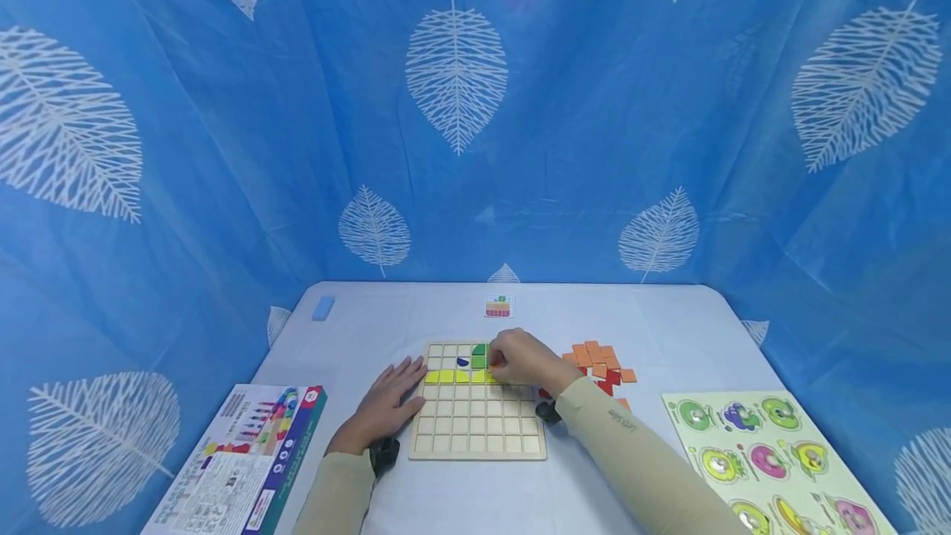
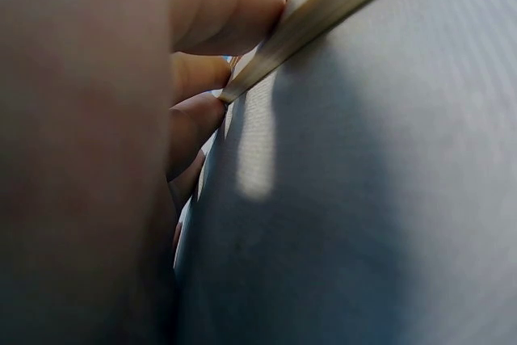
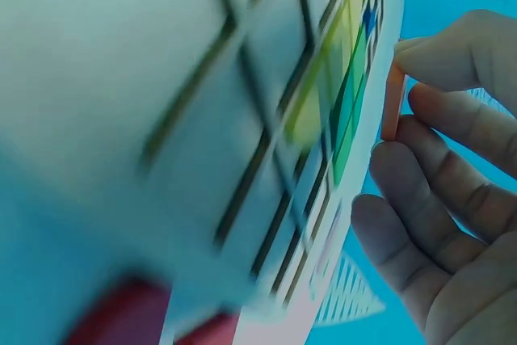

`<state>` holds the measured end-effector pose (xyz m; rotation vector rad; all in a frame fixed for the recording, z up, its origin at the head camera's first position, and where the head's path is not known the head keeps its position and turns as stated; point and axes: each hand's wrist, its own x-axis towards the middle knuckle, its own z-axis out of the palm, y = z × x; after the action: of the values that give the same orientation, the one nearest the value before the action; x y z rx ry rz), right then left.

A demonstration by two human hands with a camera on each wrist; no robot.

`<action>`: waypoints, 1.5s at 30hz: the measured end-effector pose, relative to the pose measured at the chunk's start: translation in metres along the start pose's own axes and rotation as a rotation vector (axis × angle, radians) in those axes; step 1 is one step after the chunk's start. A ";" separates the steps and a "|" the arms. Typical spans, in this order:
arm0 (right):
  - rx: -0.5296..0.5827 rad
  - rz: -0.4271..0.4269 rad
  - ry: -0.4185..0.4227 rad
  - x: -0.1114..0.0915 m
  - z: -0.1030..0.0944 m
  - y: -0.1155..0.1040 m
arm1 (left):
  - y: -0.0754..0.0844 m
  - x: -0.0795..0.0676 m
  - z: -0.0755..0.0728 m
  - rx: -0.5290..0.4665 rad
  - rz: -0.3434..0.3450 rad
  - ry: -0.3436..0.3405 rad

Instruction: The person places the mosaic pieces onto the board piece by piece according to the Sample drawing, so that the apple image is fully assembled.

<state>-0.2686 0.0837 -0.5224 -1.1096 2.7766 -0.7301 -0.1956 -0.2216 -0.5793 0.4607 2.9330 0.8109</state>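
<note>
A wooden grid board (image 1: 478, 428) lies on the white table. One row of it holds yellow tiles (image 1: 438, 376), with green tiles (image 1: 479, 362) and a small dark blue piece (image 1: 462, 362) above them. Along the board's left edge rests my left hand (image 1: 386, 400), its fingers extended; the left wrist view shows fingertips right at the wooden rim. Over the upper right of the board is my right hand (image 1: 520, 356). Between its thumb and fingers it pinches an orange tile (image 3: 393, 103), held on edge in the right wrist view.
Loose orange tiles (image 1: 592, 352) and red tiles (image 1: 613, 378) lie right of the board. A small picture card (image 1: 499, 305) is behind it, and a light blue block (image 1: 323, 308) at back left. A printed box (image 1: 245, 461) and a fruit puzzle board (image 1: 765, 461) flank the front.
</note>
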 end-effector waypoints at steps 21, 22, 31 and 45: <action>-0.065 -0.109 -0.085 0.037 0.039 -0.060 | -0.001 0.000 -0.002 -0.021 0.048 -0.022; -0.066 -0.105 -0.088 0.038 0.041 -0.062 | -0.001 0.000 -0.002 -0.021 0.045 -0.026; -0.070 -0.050 -0.087 0.043 0.056 -0.078 | -0.003 0.000 -0.001 -0.037 0.081 -0.006; -0.093 -0.048 -0.028 0.045 0.066 -0.085 | -0.003 -0.001 -0.002 -0.049 0.086 0.003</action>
<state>-0.2329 -0.0266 -0.5372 -1.1960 2.7958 -0.5902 -0.1955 -0.2252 -0.5785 0.5860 2.9064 0.8910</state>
